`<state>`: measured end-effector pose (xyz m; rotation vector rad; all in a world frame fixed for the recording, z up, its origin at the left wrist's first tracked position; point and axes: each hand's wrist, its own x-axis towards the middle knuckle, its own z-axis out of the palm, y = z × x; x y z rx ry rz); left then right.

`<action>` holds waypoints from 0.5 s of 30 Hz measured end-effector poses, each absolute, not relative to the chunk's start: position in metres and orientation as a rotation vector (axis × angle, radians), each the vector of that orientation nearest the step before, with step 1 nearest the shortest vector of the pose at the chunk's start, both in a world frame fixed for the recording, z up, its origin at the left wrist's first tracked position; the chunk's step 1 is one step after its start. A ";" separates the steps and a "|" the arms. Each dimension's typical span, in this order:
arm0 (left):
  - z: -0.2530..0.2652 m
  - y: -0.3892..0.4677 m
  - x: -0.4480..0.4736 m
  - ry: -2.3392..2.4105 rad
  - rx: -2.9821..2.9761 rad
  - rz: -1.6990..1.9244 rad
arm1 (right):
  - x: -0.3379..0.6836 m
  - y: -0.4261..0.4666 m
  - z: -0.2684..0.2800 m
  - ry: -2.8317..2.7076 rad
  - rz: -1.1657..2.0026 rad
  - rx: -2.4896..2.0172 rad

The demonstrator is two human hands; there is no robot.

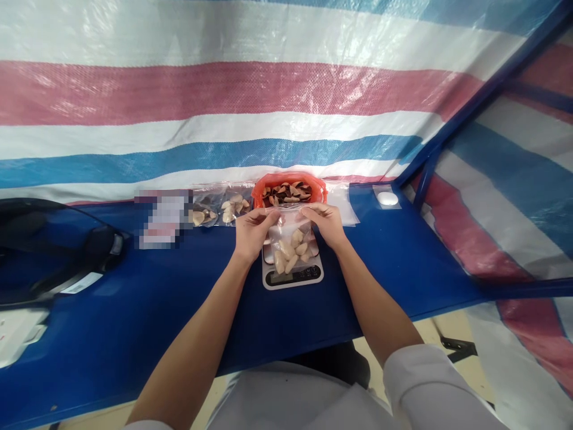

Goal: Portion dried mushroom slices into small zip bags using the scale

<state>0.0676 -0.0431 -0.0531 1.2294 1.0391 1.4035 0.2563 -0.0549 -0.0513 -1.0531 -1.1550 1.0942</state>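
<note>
Striped plastic sheeting [215, 89] fills the far side of my view, hanging behind the blue table [156, 310]. At the left I get a big black object [96, 257], smeared by blur, with a white item [20, 334] cut off by the edge beside it. The white scale [293, 283] sits near the middle of the table, its dark panel toward me (I cannot read any figure on the display). Just behind it stands an open red bag [319, 191] of dark-edged brown slices [290, 194]. A pixelated patch [163, 219] hides something farther left. My left hand [253, 230] and right hand [326, 224] are both pinched, thumb against fingers, on the top edge of a clear bag [276, 233], one at each side. That bag is in front of the red bag and over the scale; whether it touches the plate I cannot tell. Flat clear sleeves [342, 203] lie right of the red bag, and two filled packets [235, 206] lie to its left. Well apart at the right, a white disc [387, 199] rests on a small clear packet. Smallest are the pale pieces [290, 248], gathered low in the held bag.
</note>
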 end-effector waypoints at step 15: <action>-0.038 -0.030 0.071 0.963 1.423 1.293 | 0.252 -0.053 -0.053 -1.134 1.068 -1.044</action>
